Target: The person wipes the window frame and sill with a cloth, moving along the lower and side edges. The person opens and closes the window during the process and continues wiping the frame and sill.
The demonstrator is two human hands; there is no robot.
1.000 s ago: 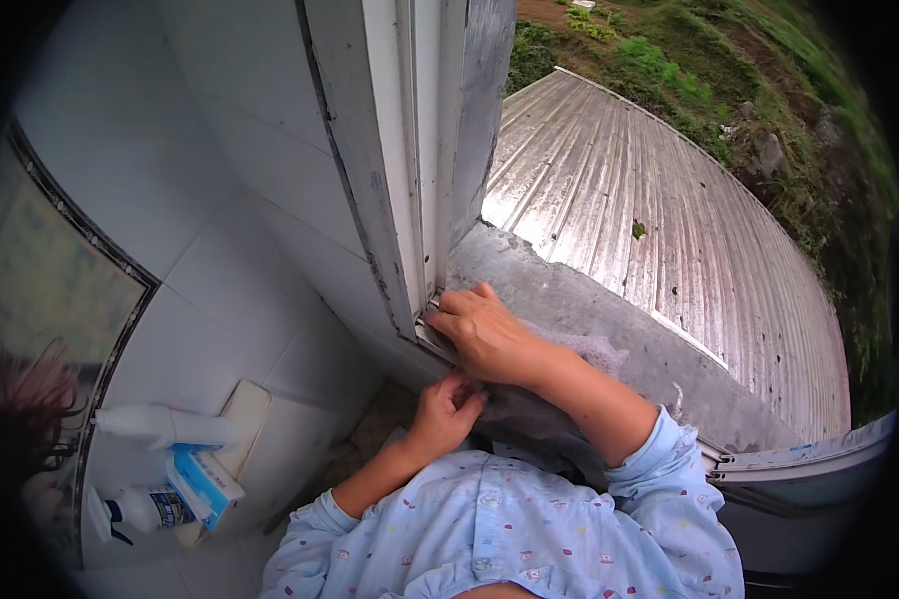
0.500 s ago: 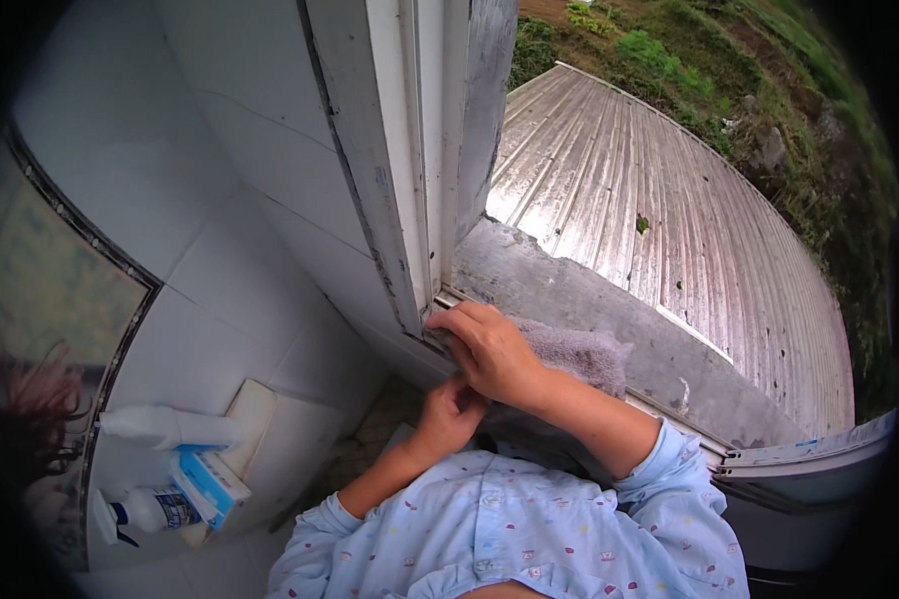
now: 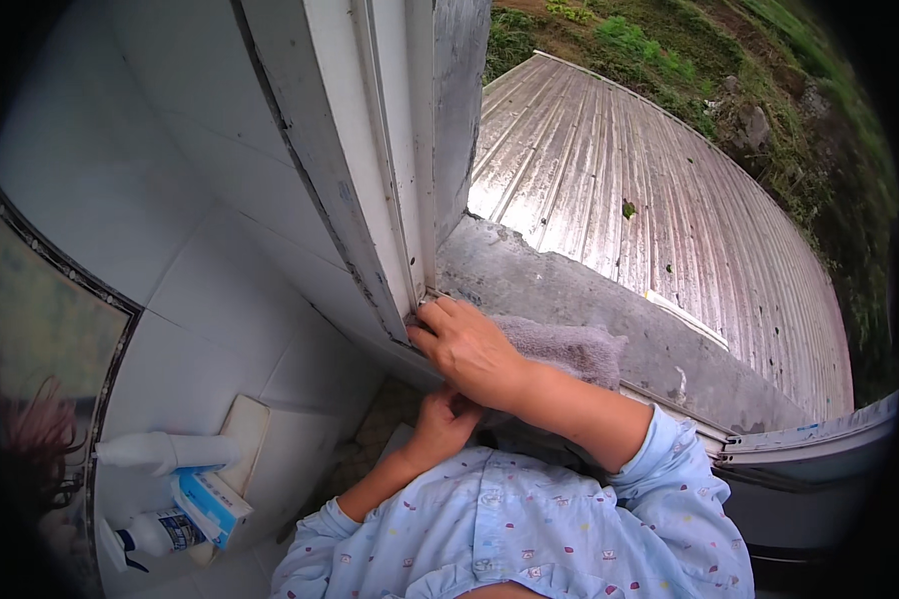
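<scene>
My right hand [image 3: 469, 351] is at the lower corner of the white window frame [image 3: 342, 150]. Its bent fingers press into the corner where the upright meets the bottom track. A greyish-purple towel [image 3: 567, 349] comes out from under that hand and lies along the sill, partly bunched; the right fingers close on its hidden end. Just below, nearer my body, my left hand [image 3: 440, 429] is curled closed against the underside of my right hand. Its fingertips and anything in them are hidden.
A grey concrete ledge [image 3: 589, 290] and a corrugated metal roof [image 3: 659, 210] lie outside. White tiled wall [image 3: 220, 290] stands at the left, beside a dark-edged mirror [image 3: 50, 319]. Lower left are a white bottle [image 3: 160, 452], a blue-and-white box [image 3: 215, 504] and a spray bottle [image 3: 160, 532].
My right hand has shifted slightly left and closer over the frame corner, its fingers more tucked in. The left hand stays beneath it. The whole view has shifted a little.
</scene>
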